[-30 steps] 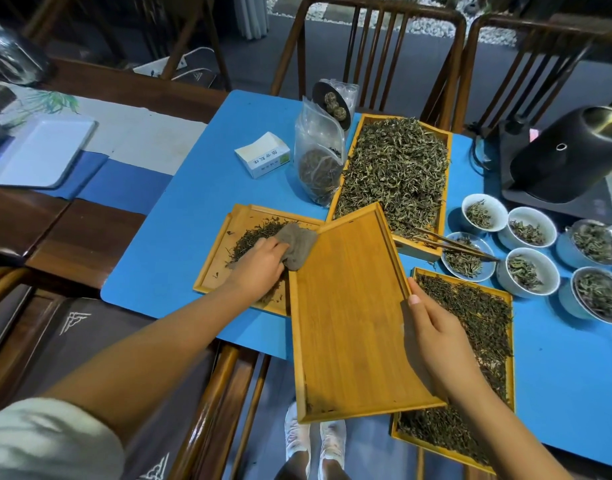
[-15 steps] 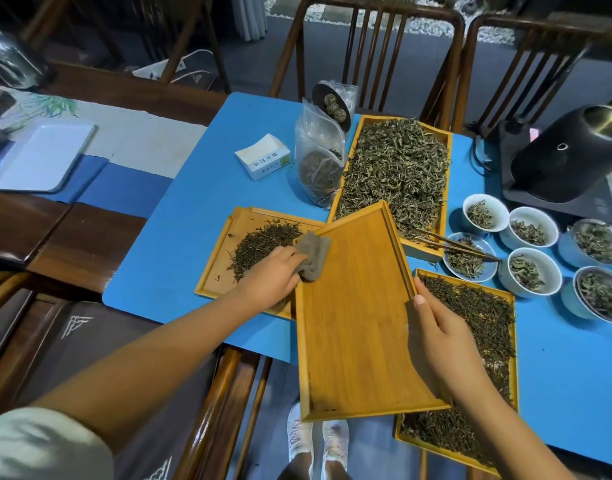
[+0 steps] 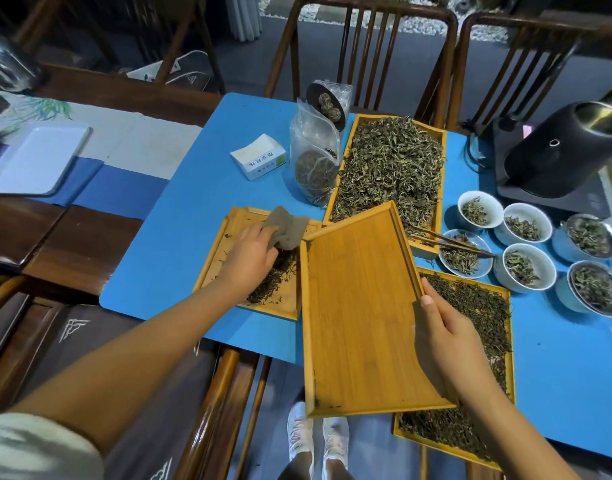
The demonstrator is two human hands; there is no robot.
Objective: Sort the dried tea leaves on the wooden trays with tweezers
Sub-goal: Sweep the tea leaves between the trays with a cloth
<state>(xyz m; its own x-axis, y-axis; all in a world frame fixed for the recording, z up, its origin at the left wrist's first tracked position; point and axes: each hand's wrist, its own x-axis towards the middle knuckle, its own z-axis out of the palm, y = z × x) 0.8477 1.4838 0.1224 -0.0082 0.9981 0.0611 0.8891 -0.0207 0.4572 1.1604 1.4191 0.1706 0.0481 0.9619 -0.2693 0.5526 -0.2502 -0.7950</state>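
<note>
My right hand (image 3: 446, 337) grips the right rim of an empty wooden tray (image 3: 360, 306), held tilted over the table's near edge. My left hand (image 3: 250, 258) holds a grey cloth (image 3: 287, 227) over a small wooden tray (image 3: 235, 220) with a pile of dark tea leaves (image 3: 273, 282) in it. A large tray of greenish tea leaves (image 3: 391, 164) lies at the back. Another tray of dark leaves (image 3: 481, 317) sits partly under the held tray. Wooden tweezers (image 3: 450, 241) rest across the big tray's corner and a bowl.
Several white bowls (image 3: 524, 233) with tea leaves stand at the right on the blue mat (image 3: 166, 244). A black kettle (image 3: 567, 150) is behind them. A plastic bag of tea (image 3: 313, 161) and a small white box (image 3: 259, 159) sit at the back. Chairs ring the table.
My left hand has carried the cloth off the empty tray and back over the small tray, now resting on the dark leaves. The held tray has turned slightly.
</note>
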